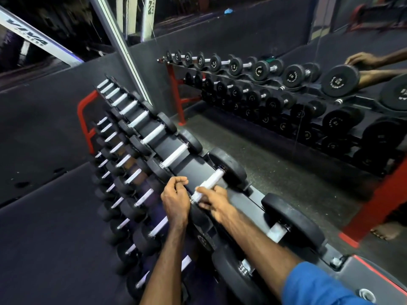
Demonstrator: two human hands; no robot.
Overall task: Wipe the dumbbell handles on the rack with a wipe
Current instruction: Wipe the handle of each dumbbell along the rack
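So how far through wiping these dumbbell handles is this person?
Cannot tell what is already wiped; no handle looks visibly different. In hand: the right hand is on one top-row handle, possibly with a wipe, blurred. The left hand rests beside it. The rack holds many more handles.
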